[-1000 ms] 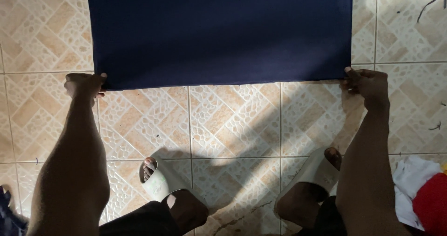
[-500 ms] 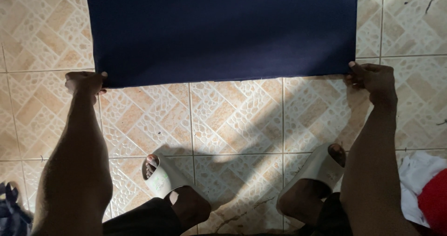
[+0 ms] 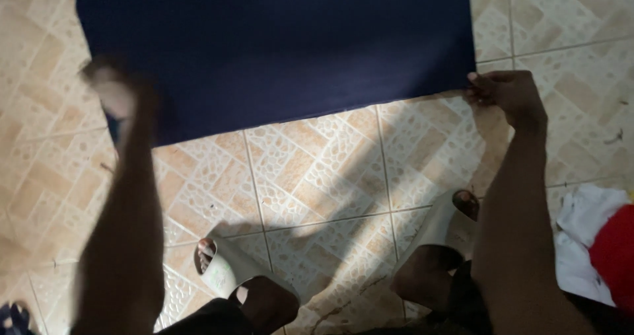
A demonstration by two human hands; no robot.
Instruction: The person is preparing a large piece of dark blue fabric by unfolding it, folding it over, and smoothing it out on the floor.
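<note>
— Head view, looking straight down: what do the hands have?

— A dark navy cloth (image 3: 277, 51), spread flat on the tiled floor (image 3: 317, 176). It fills the top of the picture, its near edge running slightly uphill from left to right.

— And the right hand?

— The right hand (image 3: 505, 97) pinches the cloth's near right corner, fingers closed on the edge, knuckles toward the camera. The corner sits just at the fingertips, low to the tiles.

— The left?

— The left hand (image 3: 115, 90) is at the near left corner, but it is smeared with motion blur. It overlaps the cloth's edge there; whether it grips the fabric or only touches it, I cannot tell.

— Where does the person stand?

— Just behind the cloth's near edge, bent over it, both forearms reaching forward. Two feet show below, each in a pale grey slide sandal: the left sandal (image 3: 228, 269) toward the lower middle, the right sandal (image 3: 446, 229) beside the right forearm. Both are on bare tile, apart from the cloth.

— Anything else about?

— At the right edge lies a small heap of laundry: a white garment (image 3: 581, 242) with a red garment (image 3: 614, 256) on top of it, well apart from the navy cloth. Sunlight falls in patches across the beige patterned tiles between the feet and the cloth.
</note>
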